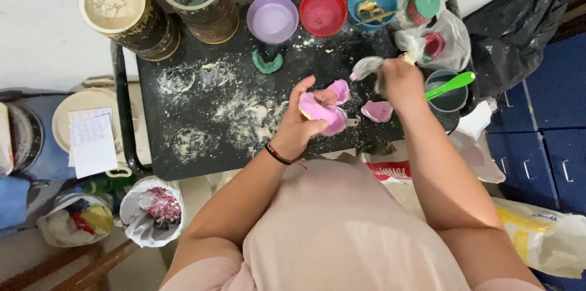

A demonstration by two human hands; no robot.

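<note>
My left hand (300, 125) holds a pink mould-like piece (322, 113) with a small metal handle, over the black tray (183, 157). A second pink piece (339, 91) lies just behind it. My right hand (400, 80) is closed around a blurred pale tool or spatula (366, 68) near the tray's right side. A small pink bowl-shaped piece (377, 111) sits between my hands. White powder is smeared across the tray.
Behind stand two tall tins (128, 13), purple (272, 17), red (323, 11) and blue (372, 3) bowls, and a green curved piece (267, 63). A grey cup with a green spatula (450, 85) and plastic bags (436, 35) sit right. Bags and bins (152, 208) lie below left.
</note>
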